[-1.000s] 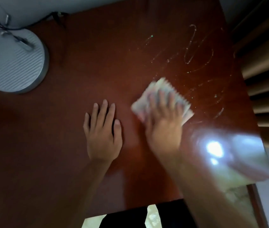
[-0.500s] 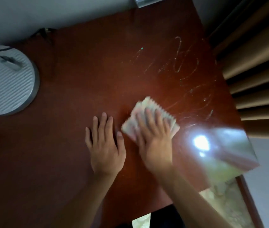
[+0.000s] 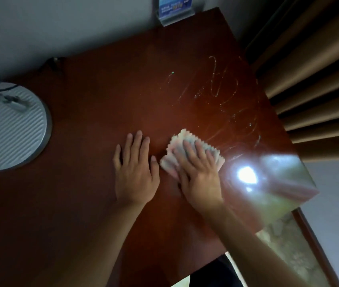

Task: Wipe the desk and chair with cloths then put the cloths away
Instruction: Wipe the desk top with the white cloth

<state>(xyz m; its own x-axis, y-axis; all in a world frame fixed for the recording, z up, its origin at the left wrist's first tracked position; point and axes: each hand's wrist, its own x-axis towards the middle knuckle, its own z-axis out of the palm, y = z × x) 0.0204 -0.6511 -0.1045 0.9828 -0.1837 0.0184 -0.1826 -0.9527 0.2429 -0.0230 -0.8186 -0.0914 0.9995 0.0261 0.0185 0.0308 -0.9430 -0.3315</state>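
Right hand lies flat, fingers straight and slightly spread, pressing a folded pale cloth with a zigzag edge onto the reddish-brown desk, right of centre. Left hand just beside it, palm down, fingers spread, touching bare wood. Wet streaks far right. Round grey lamp base far left. Bright glare near right

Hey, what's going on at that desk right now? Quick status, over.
Right hand flat, pressing cloth on desk. Left hand open, palm down beside it. Wet streaks ahead, unwiped. Lamp base far left, not in the way.
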